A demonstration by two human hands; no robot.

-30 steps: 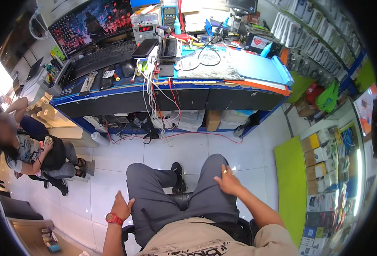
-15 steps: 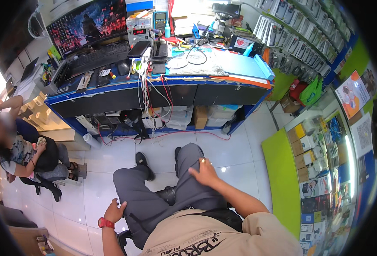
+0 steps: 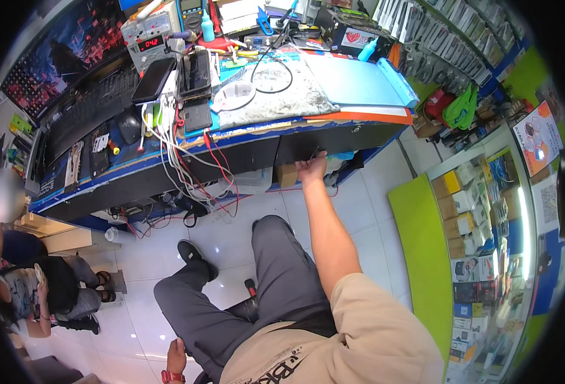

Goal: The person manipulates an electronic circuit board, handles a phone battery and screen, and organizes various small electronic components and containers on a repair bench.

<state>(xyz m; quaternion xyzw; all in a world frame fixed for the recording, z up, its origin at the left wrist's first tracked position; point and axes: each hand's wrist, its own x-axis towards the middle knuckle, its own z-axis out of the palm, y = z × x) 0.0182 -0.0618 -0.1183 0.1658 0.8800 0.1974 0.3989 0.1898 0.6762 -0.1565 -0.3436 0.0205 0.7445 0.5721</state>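
Note:
My right hand reaches out to the desk, its fingers curled at the small pull on the front of a black drawer. The drawer front sits under the worktop, and the fingertips partly hide the pull. My left hand hangs low beside my left thigh, near the lower edge, with a red watch on the wrist. It holds nothing that I can see; the thumb points up, loosely apart from the fingers, which show only in part.
The worktop carries phones, a mouse, a power supply, a stained mat and a blue mat. White cables hang over its front. A glass display case stands right; a seated person is left.
My right hand has left my right thigh and moved forward to the drawer front. My left hand has dropped lower beside my thigh. The view has shifted closer to the desk.

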